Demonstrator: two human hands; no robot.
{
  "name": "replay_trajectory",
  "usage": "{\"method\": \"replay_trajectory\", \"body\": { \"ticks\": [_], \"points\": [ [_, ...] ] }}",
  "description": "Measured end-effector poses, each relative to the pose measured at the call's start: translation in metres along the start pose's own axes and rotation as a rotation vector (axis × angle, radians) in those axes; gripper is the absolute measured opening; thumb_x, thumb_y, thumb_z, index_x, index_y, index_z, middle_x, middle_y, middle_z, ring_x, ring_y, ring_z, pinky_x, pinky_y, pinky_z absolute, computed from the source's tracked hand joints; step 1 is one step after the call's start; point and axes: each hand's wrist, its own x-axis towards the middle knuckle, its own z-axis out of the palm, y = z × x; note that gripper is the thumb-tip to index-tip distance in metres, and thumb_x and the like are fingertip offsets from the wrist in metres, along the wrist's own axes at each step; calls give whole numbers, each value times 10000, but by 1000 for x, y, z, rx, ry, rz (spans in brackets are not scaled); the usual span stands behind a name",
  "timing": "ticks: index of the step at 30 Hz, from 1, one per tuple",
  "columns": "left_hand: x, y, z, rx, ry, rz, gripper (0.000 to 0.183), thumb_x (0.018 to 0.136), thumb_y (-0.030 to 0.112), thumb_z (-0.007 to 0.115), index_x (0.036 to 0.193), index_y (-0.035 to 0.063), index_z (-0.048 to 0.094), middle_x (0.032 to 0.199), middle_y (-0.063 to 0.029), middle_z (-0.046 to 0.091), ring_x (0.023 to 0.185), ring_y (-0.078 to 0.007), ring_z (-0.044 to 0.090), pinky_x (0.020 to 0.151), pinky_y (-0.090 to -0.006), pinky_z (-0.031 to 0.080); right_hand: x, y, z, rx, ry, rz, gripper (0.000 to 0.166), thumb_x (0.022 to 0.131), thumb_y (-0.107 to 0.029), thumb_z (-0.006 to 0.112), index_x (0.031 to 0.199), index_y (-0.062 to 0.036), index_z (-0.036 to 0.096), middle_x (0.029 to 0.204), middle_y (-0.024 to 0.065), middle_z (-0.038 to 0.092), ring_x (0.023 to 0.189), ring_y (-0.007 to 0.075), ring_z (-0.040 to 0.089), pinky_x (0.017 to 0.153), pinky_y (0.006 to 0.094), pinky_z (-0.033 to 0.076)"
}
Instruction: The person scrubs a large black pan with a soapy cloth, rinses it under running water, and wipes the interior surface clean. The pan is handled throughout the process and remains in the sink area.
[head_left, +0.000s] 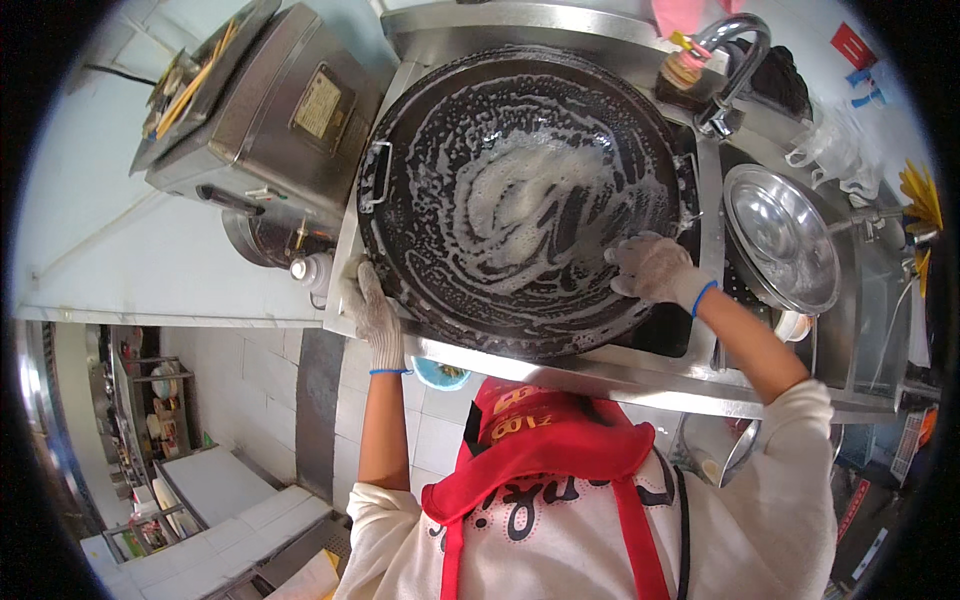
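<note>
A large black wok (420, 247) lies in the stainless steel counter before me, its inside streaked with white foam (517, 202). My left hand (373, 307), in a grey knit glove with a blue cuff edge, grips the wok's rim at the near left. Inside the wok, at its near right, my gloved right hand (652, 270) presses against the foamy wall with curled fingers. Whatever may be under its palm is hidden. Wire loop handles stand on the wok's left (381, 174) and right sides.
Right of the wok, a steel basin (784, 236) sits in the sink under a curved faucet (739, 30). A steel appliance (277, 112) stands at the left, near a white bottle (311, 268). Below the counter's front edge is a blue bowl (441, 375).
</note>
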Motion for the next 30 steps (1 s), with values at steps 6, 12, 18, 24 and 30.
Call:
{"method": "replay_trajectory", "body": {
  "ticks": [6,12,18,24,30],
  "points": [
    [-29,121,92,243,-193,650,255,928,79,546,1156,-34,562,1147,-162,607,1057,-229,589,903,-311,472,-11,-27,36,63,241,164,452,843,-364,535,1149,-34,577,1083,138,622,977,289,590,865,398,464],
    [-77,178,277,179,-915,573,288,900,228,627,1092,17,591,1065,-122,635,934,-216,635,790,-341,524,-11,-40,53,429,537,122,449,839,-359,534,1138,-25,563,1027,155,615,981,320,576,857,433,467],
    [-95,175,447,-389,-1264,-699,296,912,295,587,983,11,543,798,-64,555,684,-176,565,657,-299,515,-16,-44,44,426,498,128,531,872,-407,492,1253,-37,507,1162,146,562,1156,317,486,1051,434,324],
    [-109,151,552,-392,-1196,-904,115,924,132,551,852,61,496,681,-47,474,575,-148,458,487,-278,410,-27,-47,43,680,538,247,502,879,-391,461,1274,-84,496,1235,116,541,1198,311,454,1068,432,319],
    [-120,152,576,-588,-1105,-981,200,950,140,538,814,51,421,664,-37,390,535,-118,376,414,-254,268,-25,-48,51,878,772,266,526,869,-375,476,1309,-85,464,1301,91,505,1234,265,441,1073,384,323]
  ]
}}
